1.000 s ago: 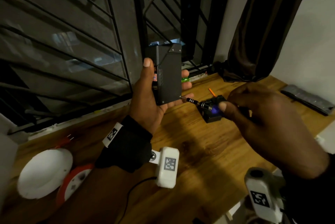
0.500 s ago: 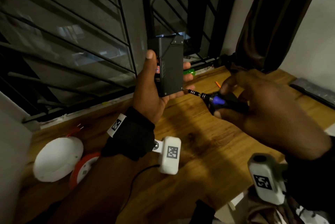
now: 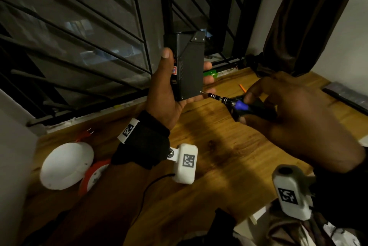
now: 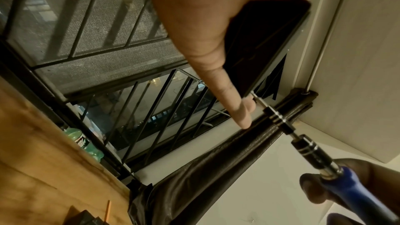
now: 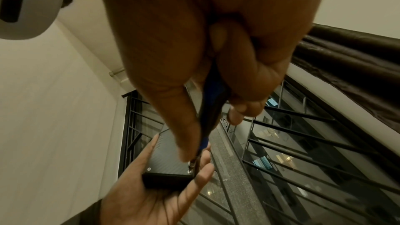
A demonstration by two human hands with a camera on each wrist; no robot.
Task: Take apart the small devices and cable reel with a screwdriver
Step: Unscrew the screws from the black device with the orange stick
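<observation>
My left hand [image 3: 171, 86] holds a flat black box-shaped device [image 3: 189, 66] upright above the wooden desk, thumb on its left edge and fingers behind its right edge. My right hand [image 3: 288, 114] grips a blue-and-black precision screwdriver [image 3: 235, 103]. Its tip sits on a screw at the device's lower right corner [image 3: 201, 92]. In the right wrist view the bit meets the corner of the device [image 5: 168, 163] over my left palm [image 5: 151, 199]. In the left wrist view the screwdriver [image 4: 314, 150] touches the corner beside my fingertips [image 4: 244, 117].
A white round cover [image 3: 65, 166] and a red-and-white cable reel [image 3: 93, 178] lie at the desk's left. A green bottle [image 3: 211, 73] and an orange stick [image 3: 243, 87] lie near the window grille. A dark curtain [image 3: 298, 17] hangs at the right. A grey strip [image 3: 346, 96] lies at the far right.
The head view has shifted a little, so both hands and the device sit slightly higher in the picture. The screwdriver tip stays on the same lower right corner screw, and both grips are unchanged.
</observation>
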